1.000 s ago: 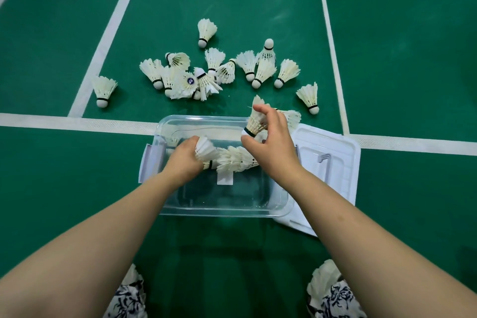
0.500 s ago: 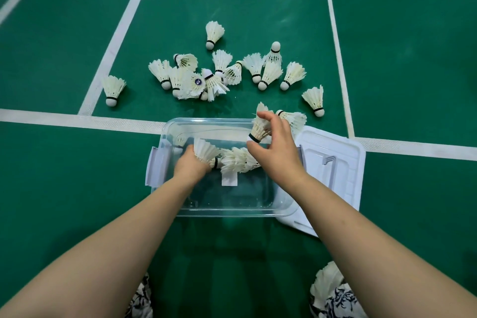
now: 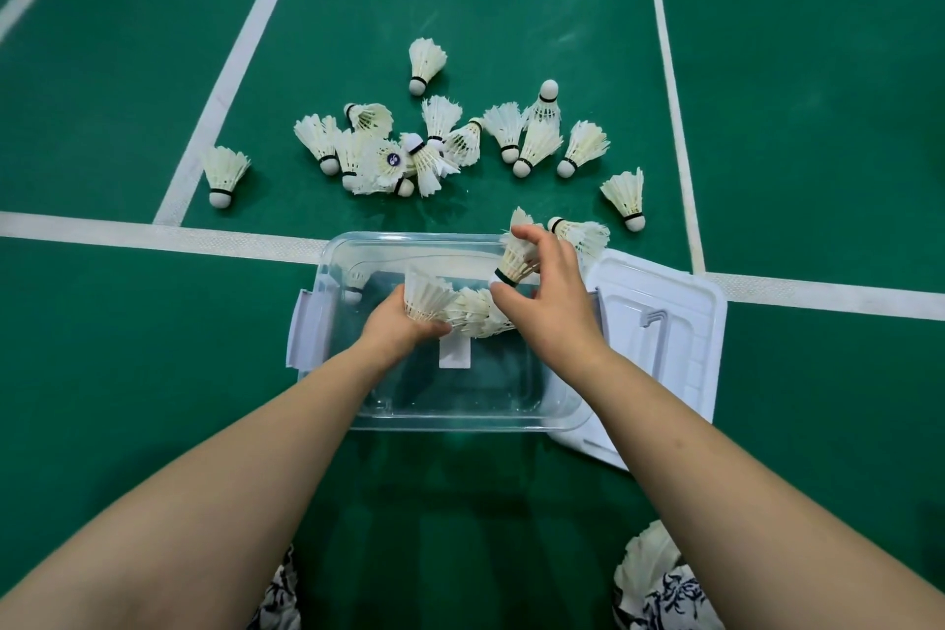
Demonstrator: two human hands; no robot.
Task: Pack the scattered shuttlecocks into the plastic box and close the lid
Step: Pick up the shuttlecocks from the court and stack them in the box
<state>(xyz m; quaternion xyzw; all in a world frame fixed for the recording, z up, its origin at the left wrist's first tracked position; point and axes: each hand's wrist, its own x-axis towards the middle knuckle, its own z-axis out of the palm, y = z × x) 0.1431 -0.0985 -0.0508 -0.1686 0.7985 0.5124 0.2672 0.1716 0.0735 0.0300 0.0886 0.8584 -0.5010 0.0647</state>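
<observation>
A clear plastic box (image 3: 450, 417) stands open on the green court floor in front of me. My left hand (image 3: 396, 327) is inside it, gripping a nested row of white shuttlecocks (image 3: 460, 310). My right hand (image 3: 555, 302) holds one shuttlecock (image 3: 516, 256) cork-down over the box's far right corner, just above the row's right end. The white lid (image 3: 670, 338) lies flat beside the box on the right. Several loose shuttlecocks (image 3: 429, 143) are scattered on the floor beyond the box.
One shuttlecock (image 3: 222, 174) lies apart at the left, another (image 3: 626, 197) at the right, one (image 3: 580, 235) by the box's far right corner. White court lines (image 3: 153, 233) cross the floor. Patterned clothing (image 3: 659, 583) shows at the bottom edge.
My right hand has lowered its shuttlecock slightly toward the row's end. My left hand keeps its grip on the row inside the box. The camera view has shifted a little.
</observation>
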